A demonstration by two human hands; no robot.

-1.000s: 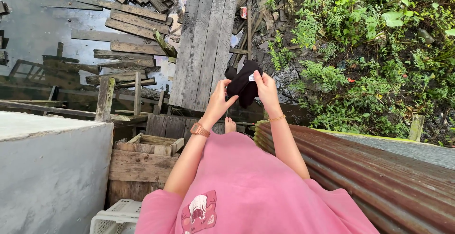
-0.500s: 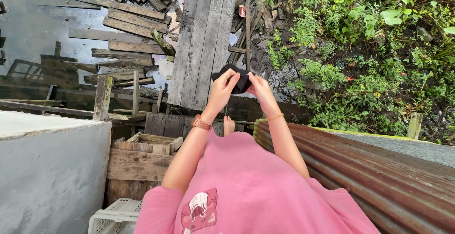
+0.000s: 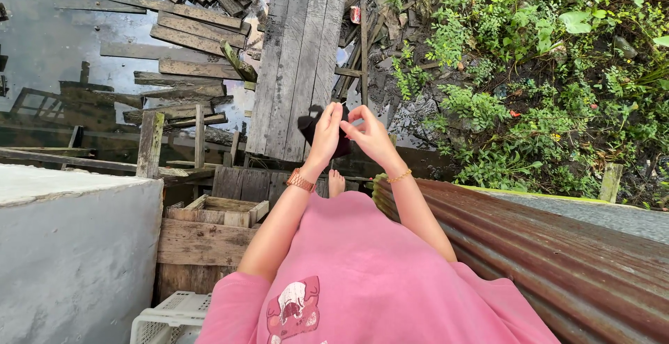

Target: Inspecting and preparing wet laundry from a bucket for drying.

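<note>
Two bare hands meet in front of the body, above a scene arranged here from largest element to smallest. Dark still water (image 3: 56, 44) fills the upper left, strewn with loose grey boards, while dense green plants (image 3: 550, 72) cover the upper right. Between them a plank walkway (image 3: 300, 58) runs away from the viewer. A rusted corrugated metal sheet (image 3: 557, 260) slants across the lower right, and a pale concrete wall (image 3: 70, 246) occupies the lower left. A pink garment (image 3: 362, 274) covers the person's lap at bottom centre. Beside the wall stands a wooden crate (image 3: 202, 239), with a white plastic basket (image 3: 167, 319) below it. The left hand (image 3: 326, 131), a watch at its wrist, curls its fingers (image 3: 333, 112) closed around a small black cloth item (image 3: 311, 124), which sits bunched between the two hands over the near end of the walkway. The right hand (image 3: 369, 135), a thin bracelet at its wrist, pinches the same item with bent fingers (image 3: 357, 115). One bare foot (image 3: 336, 182) shows just below the hands.
</note>
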